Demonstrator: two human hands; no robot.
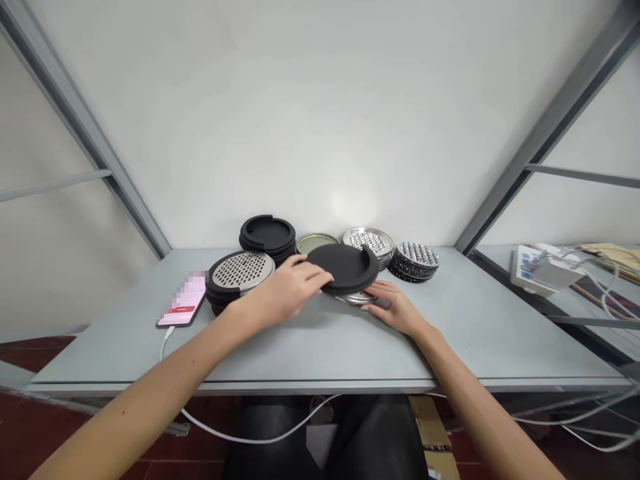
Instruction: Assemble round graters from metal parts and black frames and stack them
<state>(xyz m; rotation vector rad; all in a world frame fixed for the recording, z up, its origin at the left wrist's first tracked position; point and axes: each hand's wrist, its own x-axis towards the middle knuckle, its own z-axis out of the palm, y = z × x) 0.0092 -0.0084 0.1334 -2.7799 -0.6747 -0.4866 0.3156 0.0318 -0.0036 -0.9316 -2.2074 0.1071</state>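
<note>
My left hand (295, 287) is closed on the near-left edge of a black round lid-like disc (343, 267) with a raised, notched rim, held tilted above the table. Under it shows the edge of a silver metal disc (356, 298), mostly hidden. My right hand (395, 305) has its thumb and fingers on the right edge of that metal disc. Just left of my left hand stands a stack of black rims (223, 300) topped by a perforated grater disc (243, 269).
Behind are a stack of black discs (270, 233), a greenish round lid (316, 241), stacked silver grater discs (369, 241) and more grater discs (419, 256). A phone (184, 300) with a white cable (167, 333) lies left. A power strip (543, 270) sits beyond the right frame.
</note>
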